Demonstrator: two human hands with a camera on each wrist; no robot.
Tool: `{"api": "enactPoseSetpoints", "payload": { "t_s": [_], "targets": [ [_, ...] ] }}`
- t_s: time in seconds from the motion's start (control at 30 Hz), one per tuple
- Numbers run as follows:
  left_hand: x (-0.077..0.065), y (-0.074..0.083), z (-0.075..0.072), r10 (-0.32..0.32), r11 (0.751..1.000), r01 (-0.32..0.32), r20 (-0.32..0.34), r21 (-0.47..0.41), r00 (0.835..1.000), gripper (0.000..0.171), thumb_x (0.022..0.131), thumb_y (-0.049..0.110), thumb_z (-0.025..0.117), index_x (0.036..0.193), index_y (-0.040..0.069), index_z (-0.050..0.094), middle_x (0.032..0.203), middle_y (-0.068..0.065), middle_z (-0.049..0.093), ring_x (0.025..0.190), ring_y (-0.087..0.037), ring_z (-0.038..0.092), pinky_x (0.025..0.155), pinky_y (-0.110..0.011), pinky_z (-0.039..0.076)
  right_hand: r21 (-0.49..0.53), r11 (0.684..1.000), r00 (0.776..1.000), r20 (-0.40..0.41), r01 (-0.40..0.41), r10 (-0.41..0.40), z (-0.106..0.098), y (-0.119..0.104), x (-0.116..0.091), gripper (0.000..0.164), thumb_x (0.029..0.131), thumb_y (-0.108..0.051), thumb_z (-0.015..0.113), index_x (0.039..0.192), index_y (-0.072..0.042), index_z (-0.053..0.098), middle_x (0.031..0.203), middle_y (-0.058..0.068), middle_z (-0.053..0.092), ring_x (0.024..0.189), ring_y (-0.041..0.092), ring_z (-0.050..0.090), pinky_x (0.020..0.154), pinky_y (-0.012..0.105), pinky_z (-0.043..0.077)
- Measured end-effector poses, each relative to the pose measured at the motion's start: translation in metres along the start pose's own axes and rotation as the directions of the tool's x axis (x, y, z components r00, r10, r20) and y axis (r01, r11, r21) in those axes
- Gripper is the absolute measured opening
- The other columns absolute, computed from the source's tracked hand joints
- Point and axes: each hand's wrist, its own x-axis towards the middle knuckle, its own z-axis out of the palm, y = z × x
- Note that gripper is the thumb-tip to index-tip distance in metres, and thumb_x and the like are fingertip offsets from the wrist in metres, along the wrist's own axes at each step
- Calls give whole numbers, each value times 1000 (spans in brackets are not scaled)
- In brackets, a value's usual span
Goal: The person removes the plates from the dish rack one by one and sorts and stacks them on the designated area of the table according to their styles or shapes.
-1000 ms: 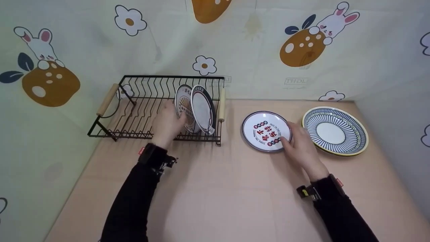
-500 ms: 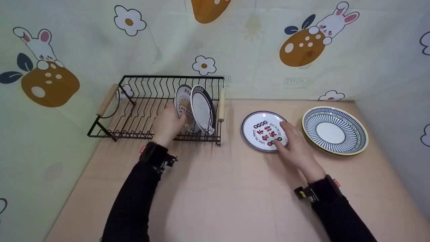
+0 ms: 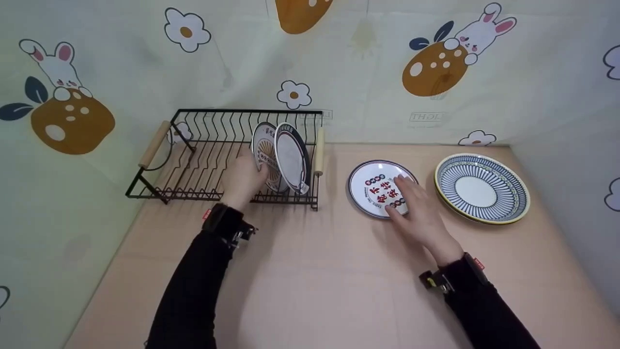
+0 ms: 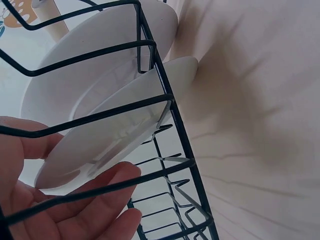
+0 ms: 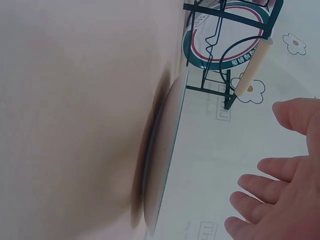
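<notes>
While pinching the fan-patterned plate (image 3: 268,152) in left hand (image 3: 242,179), holds nearer right hand (image 3: 421,216) outspread above right side of lettered plate (image 3: 377,189).

Right fingers (image 5: 261,188) spread, left fingers (image 4: 90,216) curled

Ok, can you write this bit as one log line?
left hand: pinches fan-patterned plate in rack | right hand: hovers above red-lettered plate | striped plate: on table

Closed in across the top and both sides by pale wall sheeting (image 3: 348,58), printed with rabbits (image 3: 478,35), brown fruit (image 3: 72,121) and white flowers (image 3: 188,30); furnished below with a pinkish-beige tabletop (image 3: 310,286); lit softly.
</notes>
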Motion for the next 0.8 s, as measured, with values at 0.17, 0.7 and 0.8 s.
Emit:
{"api": "enactPoseSetpoints", "payload": {
  "t_s": [0.17, 0.7, 0.8],
  "targets": [
    [1, 0, 1, -20, 1000, 20, -1, -7, 1000, 37, 95, 19, 59, 116, -10, 53, 84, -16, 63, 63, -26, 59, 49, -36, 49, 18, 1000, 1000, 5, 23, -24, 2, -5, 1, 67, 91, -18, 70, 146, 6, 40, 151, 26, 38, 139, 43, 33, 115, 54, 23],
    [6, 2, 1, -30, 996, 29, 14, 81, 999, 36, 93, 16, 58, 115, -11, 54, 78, -13, 60, 60, -25, 57, 47, -35, 49, 19, 995, 995, -5, 98, -98, 3, -25, 5, 70, 89, -19, 73, 145, 6, 41, 149, 26, 40, 139, 41, 34, 115, 53, 26],
    [5, 3, 1, -32, 996, 31, 14, 80, 999, 33, 94, 16, 57, 113, -11, 55, 75, -11, 60, 58, -24, 57, 46, -34, 49, 23, 994, 994, -9, 111, -111, 4, -30, 6, 70, 88, -19, 74, 145, 6, 41, 149, 26, 41, 139, 41, 35, 114, 54, 27]
  ]
}}
